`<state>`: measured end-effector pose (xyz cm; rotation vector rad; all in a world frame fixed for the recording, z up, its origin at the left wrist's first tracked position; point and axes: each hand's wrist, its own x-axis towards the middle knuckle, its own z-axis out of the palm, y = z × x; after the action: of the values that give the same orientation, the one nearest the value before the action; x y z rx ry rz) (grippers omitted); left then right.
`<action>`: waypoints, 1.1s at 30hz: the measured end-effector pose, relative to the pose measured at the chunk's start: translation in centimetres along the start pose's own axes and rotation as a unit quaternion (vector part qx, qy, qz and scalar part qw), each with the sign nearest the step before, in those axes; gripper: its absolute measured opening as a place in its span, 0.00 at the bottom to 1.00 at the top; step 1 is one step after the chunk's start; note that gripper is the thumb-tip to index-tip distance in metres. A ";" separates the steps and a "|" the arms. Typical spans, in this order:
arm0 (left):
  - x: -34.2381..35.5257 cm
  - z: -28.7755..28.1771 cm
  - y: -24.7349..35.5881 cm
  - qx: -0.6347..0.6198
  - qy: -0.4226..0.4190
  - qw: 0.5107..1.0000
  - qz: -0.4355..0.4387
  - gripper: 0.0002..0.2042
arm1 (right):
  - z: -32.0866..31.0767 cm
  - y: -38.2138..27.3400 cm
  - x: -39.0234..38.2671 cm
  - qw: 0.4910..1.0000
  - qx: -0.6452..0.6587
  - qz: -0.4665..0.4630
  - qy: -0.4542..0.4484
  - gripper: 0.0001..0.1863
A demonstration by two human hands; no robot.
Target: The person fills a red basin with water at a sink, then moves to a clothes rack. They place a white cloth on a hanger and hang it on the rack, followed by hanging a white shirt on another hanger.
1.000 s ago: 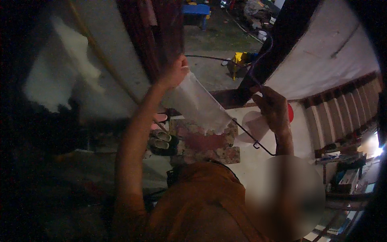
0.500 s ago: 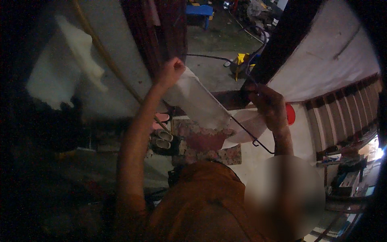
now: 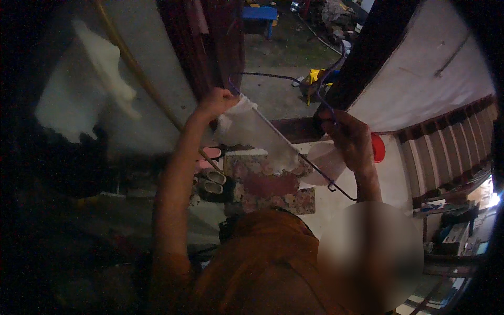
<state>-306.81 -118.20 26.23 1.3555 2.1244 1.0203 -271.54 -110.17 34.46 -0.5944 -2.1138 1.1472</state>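
Note:
A dark wire hanger (image 3: 336,187) slants across the doorway, with a thin white cloth (image 3: 278,147) hanging over its straight bar. My left hand (image 3: 214,103) has its fingers closed on the cloth's upper left end, just beside the hanger's corner. My right hand (image 3: 349,139), at the right, is closed on the hanger's purple-looking upper part, its fingertips partly in shadow. Below the right end of the bar is a pale translucent item (image 3: 320,170); whether it joins the cloth I cannot tell.
The doorway has dark frames (image 3: 367,47). Outside are a blue bench (image 3: 257,13) and a yellow object (image 3: 315,73). Below lie slippers (image 3: 212,184) and a patterned mat (image 3: 270,205). A pole (image 3: 136,73) slants at left; a red basin (image 3: 378,148) sits at right.
My left hand has moved down, uncovering the hanger's corner above it, and the cloth looks more bunched at that end. My right hand is nearly where it was.

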 end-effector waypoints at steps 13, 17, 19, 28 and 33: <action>-1.9 -0.2 1.6 -0.039 0.264 0.963 0.037 0.09 | 0.7 -1.7 -1.8 1.000 0.019 0.008 -0.013 0.10; -2.4 -0.5 1.8 -0.067 0.224 0.965 0.116 0.07 | 0.9 -2.9 -2.5 0.999 0.026 0.015 -0.021 0.10; -2.1 -1.5 1.8 -0.128 0.233 0.964 0.019 0.08 | 0.5 -3.1 -2.4 1.000 0.019 0.013 -0.019 0.10; -5.6 5.0 2.2 -0.032 0.425 0.892 0.153 0.10 | 0.8 -4.6 -1.2 0.995 0.095 -0.002 -0.023 0.10; -12.1 12.2 8.4 0.090 0.221 0.926 0.292 0.11 | 1.4 -4.4 -0.2 0.999 0.051 0.001 -0.011 0.11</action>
<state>-288.31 -122.63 24.35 2.0950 2.2055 1.5055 -272.79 -113.34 37.53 -0.5379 -2.0596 1.2606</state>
